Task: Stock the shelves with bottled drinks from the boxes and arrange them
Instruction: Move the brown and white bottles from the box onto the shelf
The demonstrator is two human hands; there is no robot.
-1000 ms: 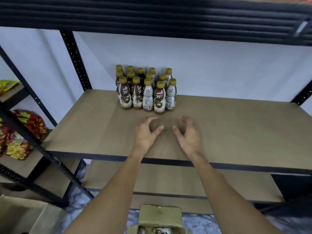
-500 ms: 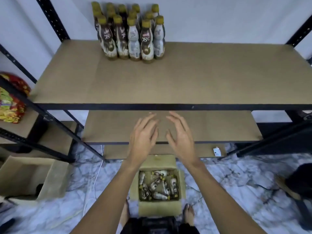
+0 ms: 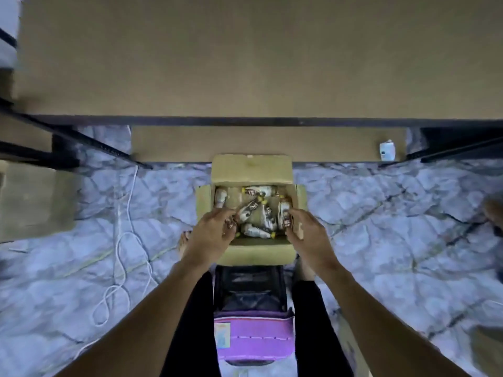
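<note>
Cardboard, plain brown and matte, forms the open box [image 3: 251, 170] directly under both hands, its flaps folded outward. Inside lie about six bottles [image 3: 249, 210]. They are small and plastic, with yellow caps and brown-and-white labels, and are jumbled on their sides at different angles. Blur keeps the count from being firm.

The left hand [image 3: 211, 231] reaches over the box's near left corner, back upward, fingers curled down among the bottles. Whether they have closed on one cannot be told. The right hand [image 3: 307, 232] comes in at the near right corner, thumb and fingers bent toward the bottle lying along the right wall. Its grip cannot be told either. Both forearms are bare and stretched forward.

Beyond the hands run two flat fibreboard shelves edged in dark metal: the upper shelf board [image 3: 245, 63] and, just past the box, the lower board [image 3: 177, 144]. The floor [image 3: 381, 213] is pale veined marble. One white cable [image 3: 119, 240] loops left of the left hand. Between the forearms sits one black-and-purple bag [image 3: 253, 330].
</note>
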